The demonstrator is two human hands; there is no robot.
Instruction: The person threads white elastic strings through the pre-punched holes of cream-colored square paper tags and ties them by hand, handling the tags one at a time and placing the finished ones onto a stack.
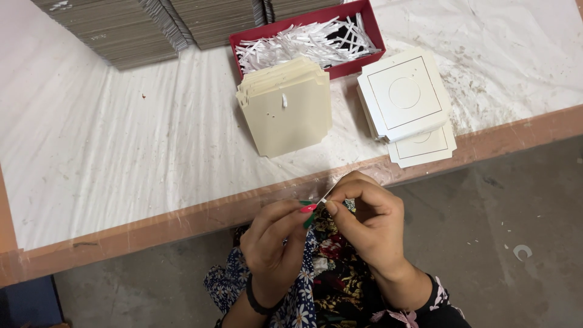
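Bench (109,158) fills most of the view, covered with a pale, creased sheet and edged in bare reddish wood along the near side. At its far edge stand grey stacks of flat board (121,30), packed close together. Next to them sits a red box (368,30), open at the top and filled with a loose heap of white strips (303,42), some of them lying over the rim. Just in front of the box, and leaning against it, is a stack of cream cards (288,112) with clipped corners; a single small white strip lies on the top card. To the right of that stack is a stack of white cards (404,94), each printed with a square outline and a circle inside it, and one more such card pokes out from under it toward the bench edge.

Below the bench edge, over a flowered garment, the person's two hands meet. The left hand (270,243), with a dark band at the wrist and red and green nails, closes its thumb and forefinger on one end of a thin white strip (325,198). The right hand (370,228) pinches the same strip from the other side, its grip tight on it, fingers curled. The strip is short, narrow and pale, mostly hidden between the fingertips.
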